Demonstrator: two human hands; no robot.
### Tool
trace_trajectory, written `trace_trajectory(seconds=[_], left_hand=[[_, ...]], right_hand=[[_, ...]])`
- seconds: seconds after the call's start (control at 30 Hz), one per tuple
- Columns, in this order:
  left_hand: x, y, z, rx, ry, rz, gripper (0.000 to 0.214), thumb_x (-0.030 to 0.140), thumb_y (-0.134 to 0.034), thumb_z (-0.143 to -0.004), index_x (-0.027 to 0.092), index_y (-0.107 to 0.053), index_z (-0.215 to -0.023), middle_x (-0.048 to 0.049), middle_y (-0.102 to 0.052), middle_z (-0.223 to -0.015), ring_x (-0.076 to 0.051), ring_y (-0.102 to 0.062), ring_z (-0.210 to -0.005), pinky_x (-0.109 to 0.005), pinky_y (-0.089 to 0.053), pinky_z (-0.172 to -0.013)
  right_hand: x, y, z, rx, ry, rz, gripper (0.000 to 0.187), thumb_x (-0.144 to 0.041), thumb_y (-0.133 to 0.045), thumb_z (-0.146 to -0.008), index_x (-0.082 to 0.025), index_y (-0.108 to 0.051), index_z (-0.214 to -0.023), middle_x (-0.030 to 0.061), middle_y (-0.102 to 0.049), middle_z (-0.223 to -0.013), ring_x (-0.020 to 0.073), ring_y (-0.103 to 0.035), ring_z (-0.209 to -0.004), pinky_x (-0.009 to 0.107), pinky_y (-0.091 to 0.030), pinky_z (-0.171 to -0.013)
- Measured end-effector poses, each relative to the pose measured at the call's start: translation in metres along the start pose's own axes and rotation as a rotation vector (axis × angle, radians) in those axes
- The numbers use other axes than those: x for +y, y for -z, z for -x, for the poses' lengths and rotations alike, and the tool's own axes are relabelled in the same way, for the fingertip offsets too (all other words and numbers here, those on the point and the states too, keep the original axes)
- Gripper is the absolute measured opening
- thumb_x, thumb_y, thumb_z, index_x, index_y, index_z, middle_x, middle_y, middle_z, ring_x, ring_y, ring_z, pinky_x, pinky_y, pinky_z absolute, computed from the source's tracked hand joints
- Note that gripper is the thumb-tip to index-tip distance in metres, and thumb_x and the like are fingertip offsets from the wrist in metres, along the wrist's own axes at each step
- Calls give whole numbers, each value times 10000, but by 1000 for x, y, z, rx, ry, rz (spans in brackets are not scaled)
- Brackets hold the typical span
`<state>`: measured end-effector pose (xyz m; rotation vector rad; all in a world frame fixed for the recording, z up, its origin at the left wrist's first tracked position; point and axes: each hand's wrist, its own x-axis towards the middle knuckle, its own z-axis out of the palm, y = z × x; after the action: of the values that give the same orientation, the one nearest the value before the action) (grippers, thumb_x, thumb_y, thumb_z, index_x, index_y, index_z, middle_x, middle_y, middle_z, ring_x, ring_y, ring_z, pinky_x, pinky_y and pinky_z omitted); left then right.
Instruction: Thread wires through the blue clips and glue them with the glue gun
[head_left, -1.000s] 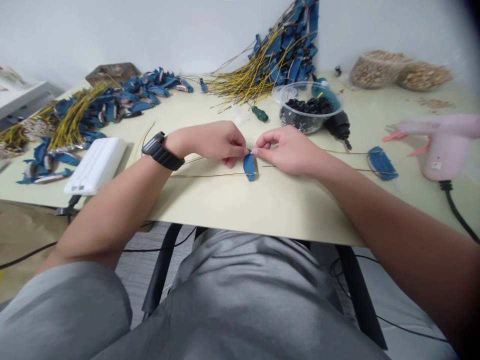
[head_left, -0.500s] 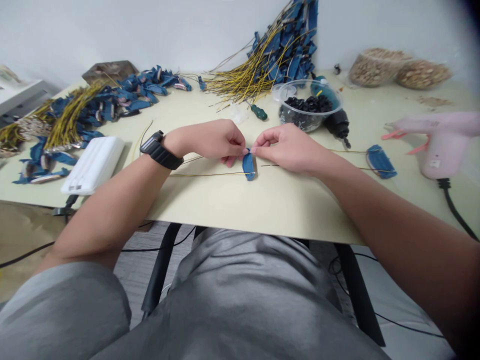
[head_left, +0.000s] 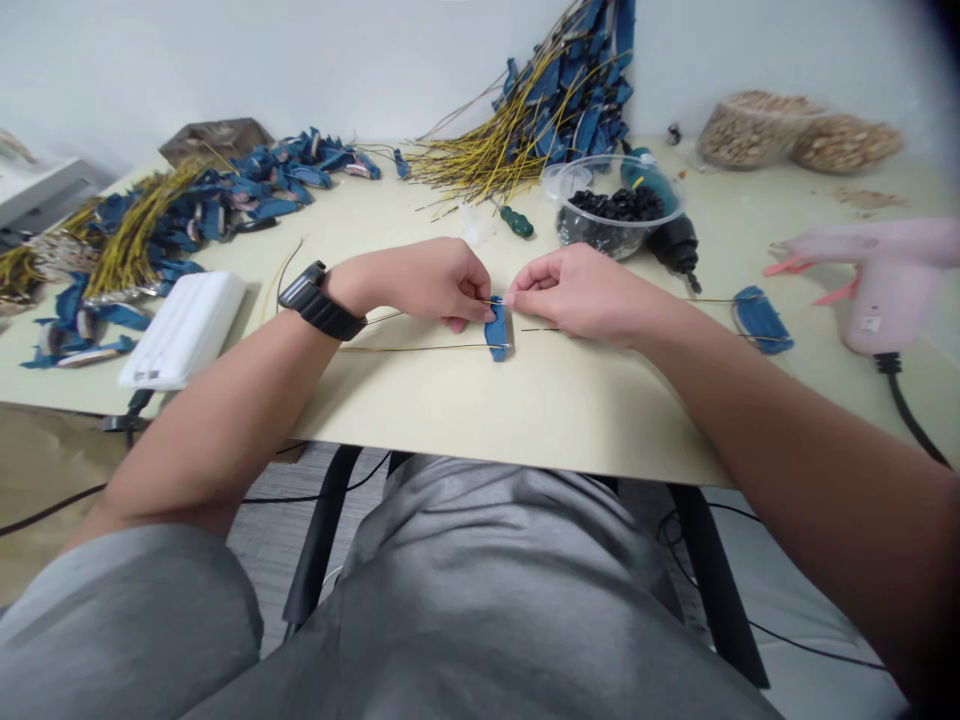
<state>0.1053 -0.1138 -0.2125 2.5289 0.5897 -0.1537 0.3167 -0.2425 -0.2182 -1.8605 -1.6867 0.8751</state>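
Note:
A small blue piece (head_left: 496,335) with thin yellow wires lies on the table between my hands. My left hand (head_left: 450,285) pinches a yellow wire at the upper end of this piece. Close on the other side, my right hand (head_left: 566,290) has its thumb and forefinger pressed together at the tip of the same wire; what exactly lies between them is too small to see. A second wire (head_left: 420,348) runs left from the lower end of the blue piece. Past my right wrist lies another blue piece (head_left: 763,320) with wires.
Behind my hands stand a clear bowl (head_left: 611,215) of black parts, a dark power drill (head_left: 673,245) and a green-handled tool (head_left: 517,222). A pink glue gun (head_left: 874,285) is at right, a white power bank (head_left: 184,330) at left. Wired blue pieces (head_left: 585,100) are heaped at the back.
My hands have drawn slightly apart at the top of the blue piece, and a short length of yellow wire now shows between the fingertips. The blue piece stays in place.

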Motion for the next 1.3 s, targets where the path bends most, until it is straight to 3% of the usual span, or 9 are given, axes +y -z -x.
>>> trace_trajectory(seconds=[0.33,0.57,0.67,0.87,1.07,1.3], left_hand=[[-5,-2,-2,32,-52,16,217,417,-791,-997,228,-874,-929,-4,-833,-757,-175,-737,-680,-309,-500,-743],[-9,-2,-2,44,-118,31,204,404,-801,-1008,225,-872,-940,-3,-849,-767,-159,-737,-653,-293,-497,-714],[-9,-2,-2,43,-90,31,211,419,-815,-1006,224,-877,-955,-13,-858,-790,-177,-758,-692,-305,-517,-751],[-9,-3,-3,52,-92,16,196,403,-814,-1012,222,-875,-969,-19,-859,-811,-187,-774,-741,-314,-532,-791],[-8,-3,-3,62,-114,-2,182,401,-813,-1006,227,-852,-967,-3,-840,-792,-173,-738,-707,-312,-504,-762],[-11,-7,-4,225,-137,-50,293,407,-900,-917,225,-887,-1146,-35,-877,-1028,-208,-777,-909,-319,-514,-840]], right_hand=[[6,1,0,-58,-43,-36,185,-249,-853,-1095,-233,-839,-912,-22,-531,-665,160,-394,-595,399,-320,-662],[15,3,-7,-9,122,61,147,-291,-920,-1042,-227,-858,-926,52,-747,-839,215,-557,-772,382,-454,-734],[15,4,-7,-26,113,64,175,-297,-923,-1044,-230,-845,-902,44,-737,-837,207,-549,-760,385,-468,-745],[9,2,-3,-71,-1,19,222,-323,-911,-1094,-231,-826,-911,-21,-546,-674,161,-419,-610,384,-374,-654],[5,0,0,-98,-62,-59,232,-237,-819,-1145,-223,-811,-913,-38,-491,-629,147,-385,-551,373,-272,-574],[8,1,0,-133,-98,-117,310,-294,-877,-1119,-241,-734,-849,-35,-473,-606,146,-353,-526,374,-217,-572]])
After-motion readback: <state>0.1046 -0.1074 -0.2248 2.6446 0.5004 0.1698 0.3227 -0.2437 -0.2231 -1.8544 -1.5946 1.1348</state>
